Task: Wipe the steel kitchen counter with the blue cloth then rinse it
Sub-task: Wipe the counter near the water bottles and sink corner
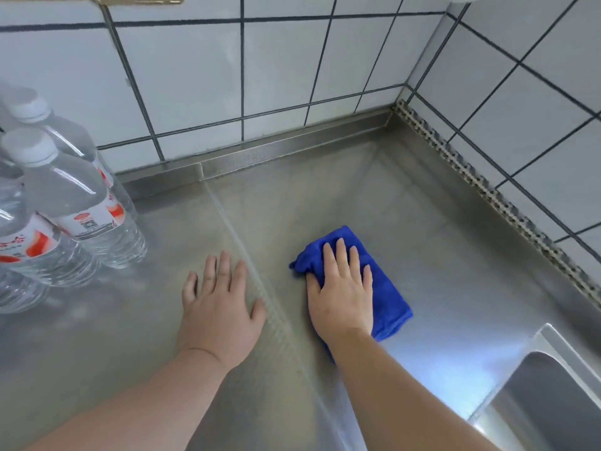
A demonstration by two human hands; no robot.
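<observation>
A folded blue cloth (387,294) lies flat on the steel counter (325,203), right of a seam that runs front to back. My right hand (341,294) presses down on the cloth, palm flat with fingers spread over its left part. To the left of the seam, my left hand (221,304) rests flat on the bare steel, fingers apart, holding nothing.
Several clear water bottles (81,206) with red-and-white labels stand at the left edge of the counter. A steel sink (553,405) opens at the lower right. White tiled walls (260,66) meet in the back right corner, with a perforated strip (487,190) along the right wall.
</observation>
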